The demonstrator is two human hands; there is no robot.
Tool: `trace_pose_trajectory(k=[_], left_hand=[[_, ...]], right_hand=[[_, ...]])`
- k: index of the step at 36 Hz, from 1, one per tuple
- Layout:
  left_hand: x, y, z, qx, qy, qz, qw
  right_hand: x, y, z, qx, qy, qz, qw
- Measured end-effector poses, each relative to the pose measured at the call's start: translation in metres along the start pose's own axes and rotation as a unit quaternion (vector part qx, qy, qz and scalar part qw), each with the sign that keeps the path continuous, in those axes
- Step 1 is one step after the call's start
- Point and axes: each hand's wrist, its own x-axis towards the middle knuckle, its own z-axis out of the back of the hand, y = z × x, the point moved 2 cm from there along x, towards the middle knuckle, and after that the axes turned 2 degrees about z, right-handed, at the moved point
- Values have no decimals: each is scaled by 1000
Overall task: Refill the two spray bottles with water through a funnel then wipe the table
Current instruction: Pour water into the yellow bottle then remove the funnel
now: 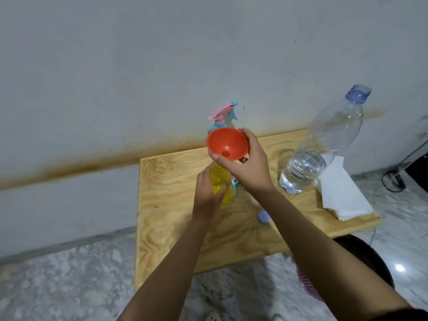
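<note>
The wooden table [176,228] stands against a wall. At its 3 o'clock side a large clear water bottle [324,144] stands upright, about a third full, its blue top blurred. A folded white cloth [340,195] lies just beside it at 4 o'clock.

Near the centre the yellow spray bottle [220,179] stands with its long axis upright. The left hand [206,195] wraps its body, and its neck is hidden.

Over it the right hand [250,167] grips the rim of the red funnel [227,143]. The funnel's mouth is tipped toward the camera and its spout points down and out of sight.

At 12 o'clock only the pink-and-blue head of a second spray bottle [223,114] shows. A small blue cap [264,217] lies partly behind the right forearm.
</note>
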Motion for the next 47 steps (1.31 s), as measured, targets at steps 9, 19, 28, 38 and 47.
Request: trace_pose_trajectory(k=[9,19,28,38,47], left_hand=[[-1,7,-3,34,-28,-33,998],[1,11,-2,60,-29,-23,998],[-4,14,-4,41,-41,-41,997],[-4,18,-3,54,-39,-38,997],[-7,18,0,43,-56,-32,997]], right_hand=[[24,-37,43,-69,-55,-60,994],[24,-132,40,-224,6,-192,955],[37,-152,32,-243,26,-199,949],[48,-153,33,-296,44,-126,946],[14,-135,20,-274,4,93,957]])
